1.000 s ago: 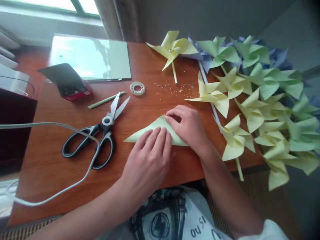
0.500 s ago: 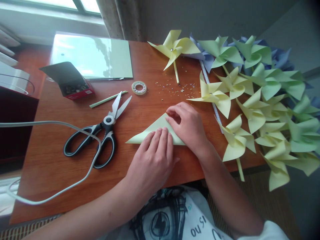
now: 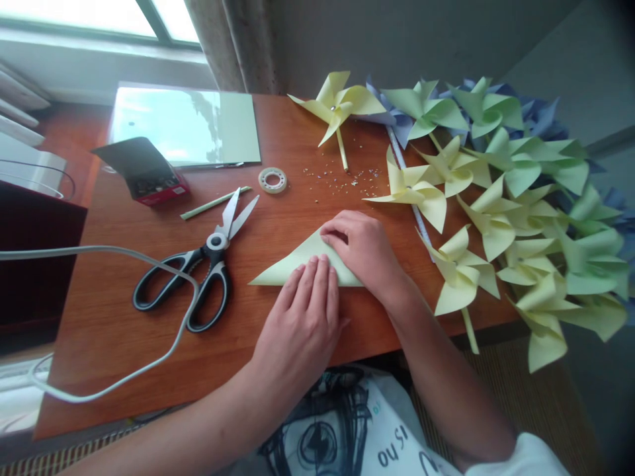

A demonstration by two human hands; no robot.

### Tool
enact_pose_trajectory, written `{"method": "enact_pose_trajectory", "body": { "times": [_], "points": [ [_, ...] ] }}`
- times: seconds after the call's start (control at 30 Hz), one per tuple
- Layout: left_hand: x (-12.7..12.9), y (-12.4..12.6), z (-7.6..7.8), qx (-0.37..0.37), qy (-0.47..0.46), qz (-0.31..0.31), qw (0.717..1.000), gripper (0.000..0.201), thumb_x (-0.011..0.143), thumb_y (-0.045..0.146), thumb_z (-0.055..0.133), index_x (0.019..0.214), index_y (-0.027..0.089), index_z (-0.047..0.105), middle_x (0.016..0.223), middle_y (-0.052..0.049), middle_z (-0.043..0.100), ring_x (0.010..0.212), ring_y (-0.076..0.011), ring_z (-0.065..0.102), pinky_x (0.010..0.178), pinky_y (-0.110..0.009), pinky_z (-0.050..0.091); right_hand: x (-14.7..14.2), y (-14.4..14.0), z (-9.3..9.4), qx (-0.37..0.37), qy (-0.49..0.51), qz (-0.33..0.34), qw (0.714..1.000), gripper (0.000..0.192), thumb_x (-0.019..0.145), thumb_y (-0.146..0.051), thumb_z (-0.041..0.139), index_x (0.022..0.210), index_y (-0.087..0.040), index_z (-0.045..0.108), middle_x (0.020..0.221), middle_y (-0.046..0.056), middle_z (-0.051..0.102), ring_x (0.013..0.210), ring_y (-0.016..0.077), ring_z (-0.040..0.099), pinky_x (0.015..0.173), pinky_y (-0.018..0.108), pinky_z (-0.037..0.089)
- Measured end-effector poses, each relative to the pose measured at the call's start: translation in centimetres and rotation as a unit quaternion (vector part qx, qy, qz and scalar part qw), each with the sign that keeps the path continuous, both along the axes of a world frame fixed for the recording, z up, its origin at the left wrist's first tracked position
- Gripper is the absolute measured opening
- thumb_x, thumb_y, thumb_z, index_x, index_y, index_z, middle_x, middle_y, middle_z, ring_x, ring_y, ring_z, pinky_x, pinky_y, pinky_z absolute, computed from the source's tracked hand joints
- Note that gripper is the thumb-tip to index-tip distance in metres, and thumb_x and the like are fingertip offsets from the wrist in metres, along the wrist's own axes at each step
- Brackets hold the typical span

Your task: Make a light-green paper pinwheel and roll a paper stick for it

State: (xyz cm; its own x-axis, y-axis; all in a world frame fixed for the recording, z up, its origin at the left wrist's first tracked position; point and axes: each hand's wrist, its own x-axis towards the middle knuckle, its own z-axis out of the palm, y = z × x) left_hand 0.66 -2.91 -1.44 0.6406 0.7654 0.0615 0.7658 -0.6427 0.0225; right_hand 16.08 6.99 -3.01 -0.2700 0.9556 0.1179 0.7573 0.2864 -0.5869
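Folded pale-green paper (image 3: pixel 304 250) lies on the tabletop (image 3: pixel 297 206), central in the view, its long edge toward the wearer. The left hand (image 3: pixel 305 324) rests across it, fingers together, grip wide and flat. The right hand (image 3: pixel 362 250) has a narrow grip, thumb and forefinger holding the paper's 12 o'clock corner. Relative to the paper: open scissors (image 3: pixel 216 242), 9 o'clock; tape roll (image 3: pixel 282 184), 11 o'clock; yellow pinwheels (image 3: pixel 459 274), 12 to 3 o'clock.
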Motion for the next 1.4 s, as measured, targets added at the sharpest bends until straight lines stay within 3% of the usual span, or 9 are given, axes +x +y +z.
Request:
{"method": "enact_pose_trajectory", "body": {
  "times": [0.17, 0.43, 0.6, 0.83, 0.93, 1.1, 1.23, 1.4],
  "points": [
    [0.0, -1.1, -0.4, -0.020, -0.016, 0.015, 1.000, 0.073, 0.099, 0.047, 0.049, 0.146, -0.008, 0.048, 0.157, -0.029, 0.042, 0.148, -0.0398, 0.040, 0.123, -0.049, 0.031, 0.0, 0.0, -0.2, -0.005, -0.009, 0.001, 1.000, 0.014, 0.091, -0.009, 0.070, 0.083, -0.019, 0.075, 0.090, 0.004, 0.075, 0.088, 0.0195, 0.068, 0.085, 0.030, 0.050],
    [-0.4, -1.8, -1.7, -0.059, -0.037, -0.006, 0.998, 0.112, 0.087, 0.081, 0.037, 0.152, -0.011, 0.036, 0.161, -0.037, 0.027, 0.153, -0.0472, 0.023, 0.125, -0.056, 0.021, 0.0, 0.1, -0.1, -0.003, -0.032, 0.008, 0.999, 0.013, 0.092, -0.011, 0.068, 0.085, -0.018, 0.076, 0.091, 0.004, 0.075, 0.090, 0.0195, 0.067, 0.084, 0.030, 0.048],
    [-0.5, -1.9, -2.0, -0.066, -0.050, -0.010, 0.997, 0.123, 0.080, 0.089, 0.039, 0.155, -0.008, 0.030, 0.162, -0.038, 0.022, 0.155, -0.0476, 0.015, 0.125, -0.057, 0.017, -0.1, 0.0, 0.2, -0.008, -0.052, 0.008, 0.999, 0.012, 0.093, -0.013, 0.068, 0.088, -0.019, 0.077, 0.094, 0.005, 0.077, 0.093, 0.0210, 0.066, 0.087, 0.032, 0.047],
    [-0.6, -1.8, -1.8, -0.088, -0.056, -0.012, 0.994, 0.121, 0.072, 0.086, 0.058, 0.161, 0.009, 0.028, 0.165, -0.036, 0.019, 0.156, -0.0473, 0.013, 0.124, -0.058, 0.019, 0.1, -0.2, 1.1, -0.017, -0.070, 0.027, 0.997, 0.015, 0.096, -0.015, 0.063, 0.094, -0.018, 0.077, 0.099, 0.007, 0.076, 0.096, 0.0227, 0.065, 0.093, 0.035, 0.048],
    [-0.7, -1.8, -1.8, -0.085, -0.066, -0.014, 0.994, 0.121, 0.071, 0.085, 0.061, 0.161, 0.010, 0.029, 0.165, -0.034, 0.020, 0.155, -0.0472, 0.014, 0.124, -0.058, 0.019, 0.8, -1.7, 1.5, 0.007, -0.053, 0.034, 0.998, 0.018, 0.097, -0.016, 0.060, 0.107, -0.016, 0.075, 0.108, 0.009, 0.075, 0.103, 0.0246, 0.065, 0.098, 0.038, 0.050],
    [-0.7, -1.9, -2.3, -0.070, -0.067, -0.013, 0.995, 0.123, 0.077, 0.087, 0.049, 0.154, -0.007, 0.032, 0.163, -0.038, 0.022, 0.155, -0.0473, 0.016, 0.125, -0.057, 0.017, 1.9, -6.2, 1.1, 0.104, -0.036, -0.040, 0.993, 0.032, 0.096, -0.015, 0.056, 0.127, -0.016, 0.065, 0.123, 0.014, 0.069, 0.116, 0.0295, 0.060, 0.105, 0.046, 0.049],
    [-0.6, -1.9, -2.4, -0.070, -0.066, -0.014, 0.995, 0.118, 0.080, 0.085, 0.047, 0.154, -0.006, 0.035, 0.162, -0.038, 0.022, 0.155, -0.0480, 0.017, 0.124, -0.058, 0.018, 2.0, -8.8, -0.2, 0.109, -0.087, -0.043, 0.989, 0.045, 0.091, -0.014, 0.058, 0.136, -0.015, 0.059, 0.139, 0.017, 0.061, 0.128, 0.0349, 0.053, 0.109, 0.054, 0.047],
    [-0.6, -1.9, -2.3, -0.069, -0.062, -0.012, 0.996, 0.119, 0.079, 0.085, 0.048, 0.154, -0.005, 0.035, 0.163, -0.038, 0.022, 0.155, -0.0485, 0.016, 0.124, -0.058, 0.019, 2.5, -10.1, -1.4, 0.126, -0.066, -0.071, 0.987, 0.054, 0.088, -0.003, 0.052, 0.139, -0.020, 0.057, 0.139, 0.016, 0.060, 0.127, 0.0321, 0.055, 0.109, 0.053, 0.049]
  ]
}}
